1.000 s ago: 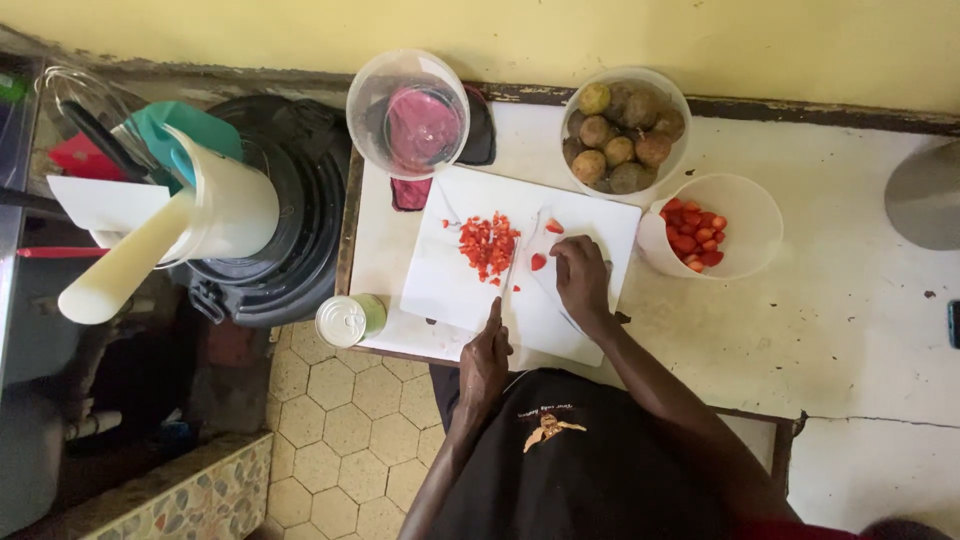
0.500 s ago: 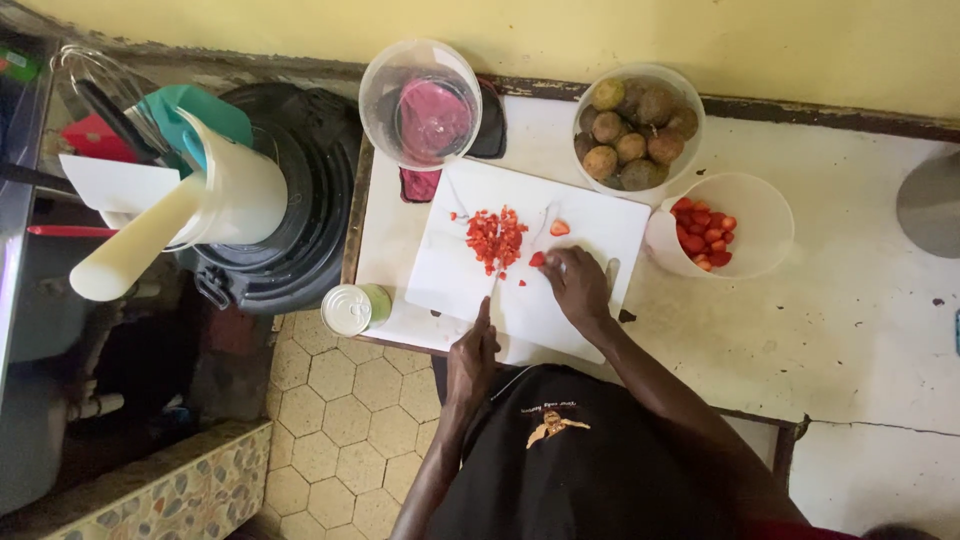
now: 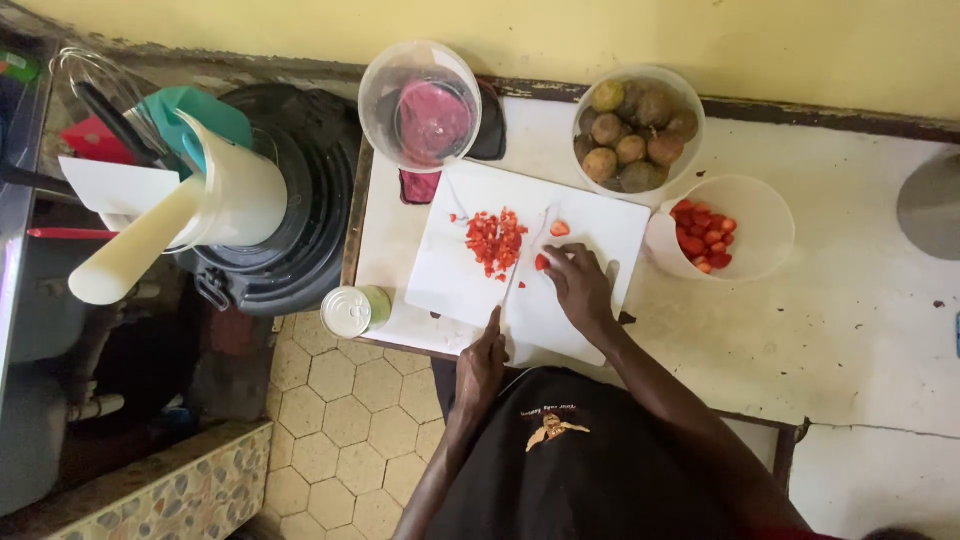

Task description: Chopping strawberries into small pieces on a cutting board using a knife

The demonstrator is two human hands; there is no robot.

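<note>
– What's closest to me in the lower middle of the frame?

– My left hand (image 3: 482, 368), fingers wrapped around the handle of a knife (image 3: 524, 268) whose blade runs up across the white cutting board (image 3: 470, 280). Just left of it, at the board's lower left corner, a small round tin (image 3: 352, 311) stands at the table's edge. Nothing blocks the blade.

– And the other hand?

– My right hand (image 3: 580, 288) lies on the board right of the blade, fingers curled, pinching a red strawberry piece (image 3: 542, 262) at its tips.

– Changed since half a second ago?

– Hardly. Both hands sit where they were, the knife too.

– The fruit itself?

– A heap of finely diced red pieces (image 3: 494, 242) lies mid-board, left of the blade; one loose chunk (image 3: 560, 228) sits above my right fingers.

– Further off?

– Right of the board, a pale bowl (image 3: 750, 230) with cut strawberries. At the top, a bowl of brownish round fruits (image 3: 634, 130) and a clear tub (image 3: 420, 105) with a pink bottom. Upper left, a white jug (image 3: 215, 205) on a black bin (image 3: 300, 220).
</note>
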